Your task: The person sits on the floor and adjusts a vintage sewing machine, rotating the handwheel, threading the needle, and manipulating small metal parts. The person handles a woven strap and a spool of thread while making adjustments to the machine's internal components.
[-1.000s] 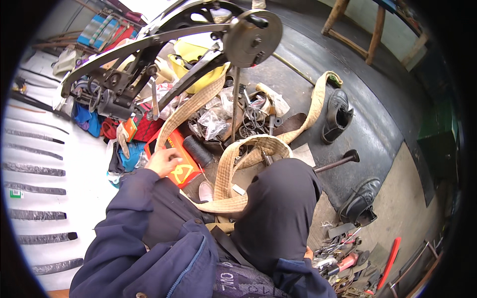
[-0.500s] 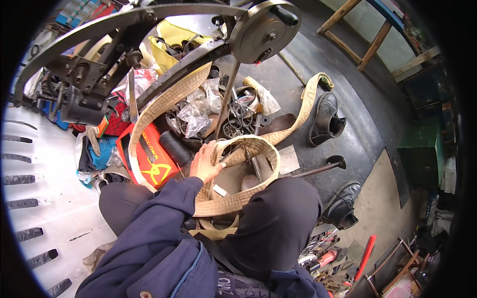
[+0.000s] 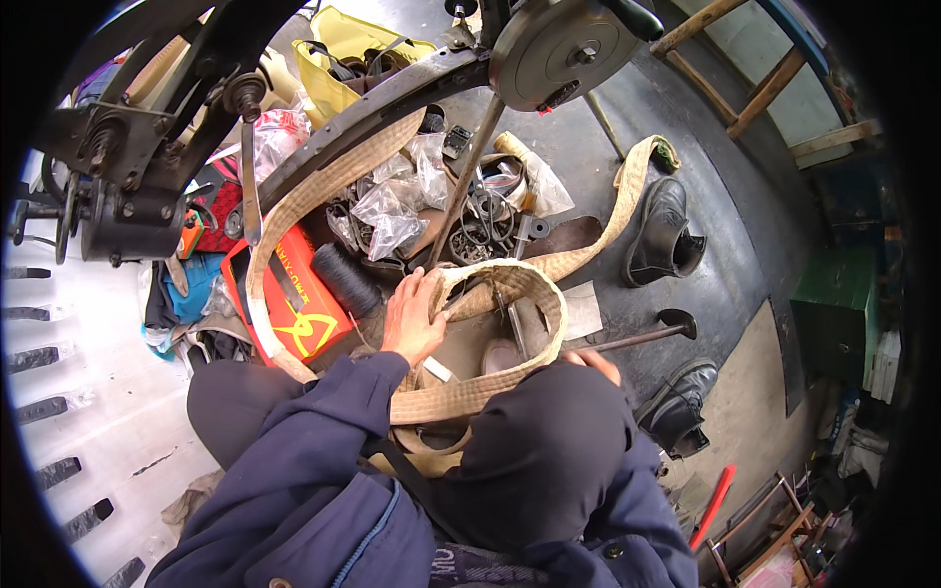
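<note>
My left hand [image 3: 417,318] grips the left side of a looped beige quilted strap [image 3: 529,299] lying over my lap. The strap runs off in long folds to both sides. My right hand [image 3: 593,365] shows just behind my raised right knee [image 3: 544,441], beside the loop and a metal rod with a flat end [image 3: 637,340]; most of it is hidden. A black spool of thread [image 3: 343,279] lies on a red box [image 3: 284,294] left of my left hand. Plastic bags [image 3: 387,225], scissors [image 3: 480,220] and loose metal parts fill the area beyond the loop.
A black iron machine with a handwheel [image 3: 544,54] overhangs the work. A yellow bag [image 3: 343,73] lies behind it. Two black shoes [image 3: 667,240] lie at the right, near a green box [image 3: 833,314] and wooden frame [image 3: 716,88]. Black strips [image 3: 54,412] line a white surface at left.
My left hand has moved right from beside the red box onto the strap loop. My right hand has come up from low beside my knee to the loop's right side. The view has shifted.
</note>
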Demonstrator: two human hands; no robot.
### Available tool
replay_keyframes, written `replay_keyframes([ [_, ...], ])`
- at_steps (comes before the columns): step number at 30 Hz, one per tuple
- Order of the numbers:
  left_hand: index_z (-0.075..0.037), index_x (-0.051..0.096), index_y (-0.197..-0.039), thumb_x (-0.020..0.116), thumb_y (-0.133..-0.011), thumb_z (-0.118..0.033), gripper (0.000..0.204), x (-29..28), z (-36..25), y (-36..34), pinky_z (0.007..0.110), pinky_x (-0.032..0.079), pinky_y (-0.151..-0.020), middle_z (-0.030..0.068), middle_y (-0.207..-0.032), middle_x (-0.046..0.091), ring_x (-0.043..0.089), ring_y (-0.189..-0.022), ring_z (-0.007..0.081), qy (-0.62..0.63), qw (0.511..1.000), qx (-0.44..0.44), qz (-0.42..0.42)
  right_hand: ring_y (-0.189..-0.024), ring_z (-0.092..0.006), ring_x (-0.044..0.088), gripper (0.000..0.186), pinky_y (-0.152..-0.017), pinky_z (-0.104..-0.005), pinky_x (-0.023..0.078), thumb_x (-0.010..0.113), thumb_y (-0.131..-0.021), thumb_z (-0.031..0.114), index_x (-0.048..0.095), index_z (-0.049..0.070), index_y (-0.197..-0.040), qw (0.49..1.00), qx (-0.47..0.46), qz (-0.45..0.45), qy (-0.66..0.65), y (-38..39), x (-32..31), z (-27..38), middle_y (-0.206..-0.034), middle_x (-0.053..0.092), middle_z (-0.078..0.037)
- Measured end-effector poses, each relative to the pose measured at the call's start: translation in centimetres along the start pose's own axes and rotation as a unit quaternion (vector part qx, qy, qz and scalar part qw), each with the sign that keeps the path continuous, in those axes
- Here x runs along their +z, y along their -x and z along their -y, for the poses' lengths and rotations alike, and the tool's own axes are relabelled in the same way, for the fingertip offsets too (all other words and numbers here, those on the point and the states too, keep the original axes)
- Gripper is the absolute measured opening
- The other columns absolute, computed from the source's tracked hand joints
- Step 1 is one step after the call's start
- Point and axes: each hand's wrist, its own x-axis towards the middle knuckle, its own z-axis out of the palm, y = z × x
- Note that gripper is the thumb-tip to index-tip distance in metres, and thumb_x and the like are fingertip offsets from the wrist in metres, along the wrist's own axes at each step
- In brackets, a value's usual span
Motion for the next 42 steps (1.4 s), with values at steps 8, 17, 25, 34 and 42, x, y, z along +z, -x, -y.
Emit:
replay_keyframes([
  [8, -0.008, 0.067, -0.118, 0.068, -0.084, -0.01, 0.034, -1.4, -3.7, 2.0, 0.045, 0.046, -0.096, 0.0151, -0.114, 0.065, 0.06, -0.109, 0.035, 0.058, 0.973, 0.22, -0.03, -0.099, -0.0392, 0.07, 0.032, -0.088, -0.047, 0.055, 0.063, -0.088, 0.031, 0.077, 0.006, -0.103, 0.876, -0.061, 0.269, 0.396, -14.9, 11.5, 3.6, -0.101, 0.073, -0.023],
  [17, -0.006, 0.069, -0.11, 0.07, -0.086, -0.006, 0.024, -2.8, -2.5, 3.8, 0.041, 0.055, -0.078, 0.0122, -0.098, 0.072, 0.069, -0.091, 0.0324, 0.117, 0.974, 0.186, 0.06, -0.085, -0.0295, 0.076, 0.016, -0.075, -0.0413, 0.058, 0.066, -0.08, 0.019, 0.079, 0.01, -0.082, 0.834, -0.04, 0.175, 0.522, -16.5, 16.4, -0.2, -0.085, 0.076, -0.015],
  [25, -0.006, 0.069, -0.108, 0.069, -0.086, -0.006, 0.023, -4.9, -2.7, 3.6, 0.04, 0.054, -0.08, 0.0117, -0.096, 0.07, 0.068, -0.092, 0.0321, 0.126, 0.978, 0.163, 0.021, -0.082, -0.0308, 0.075, 0.015, -0.074, -0.0425, 0.058, 0.065, -0.079, 0.019, 0.078, 0.011, -0.081, 0.832, -0.09, 0.167, 0.521, -15.8, 17.4, -3.0, -0.084, 0.075, -0.015],
  [34, -0.002, 0.054, -0.137, 0.07, -0.084, -0.023, 0.059, -3.0, 0.5, 2.6, 0.047, 0.041, -0.111, 0.0226, -0.135, 0.057, 0.05, -0.129, 0.0405, 0.055, 0.995, 0.081, -0.034, -0.08, -0.0368, 0.068, 0.011, -0.075, -0.049, 0.054, 0.061, -0.084, 0.018, 0.068, 0.01, -0.088, 0.86, -0.249, 0.137, 0.424, -12.3, 14.0, -0.5, -0.085, 0.07, -0.016],
  [42, -0.017, 0.04, -0.154, 0.074, -0.081, -0.035, 0.083, -1.0, 1.2, 1.6, 0.052, 0.039, -0.113, 0.0249, -0.157, 0.038, 0.042, -0.14, 0.0434, 0.011, 0.999, 0.001, 0.037, -0.075, -0.0333, 0.07, 0.021, -0.072, -0.041, 0.054, 0.052, -0.104, 0.023, 0.058, 0.004, -0.096, 0.992, -0.065, -0.101, -0.033, -8.4, 7.2, 3.3, -0.084, 0.069, -0.019],
])
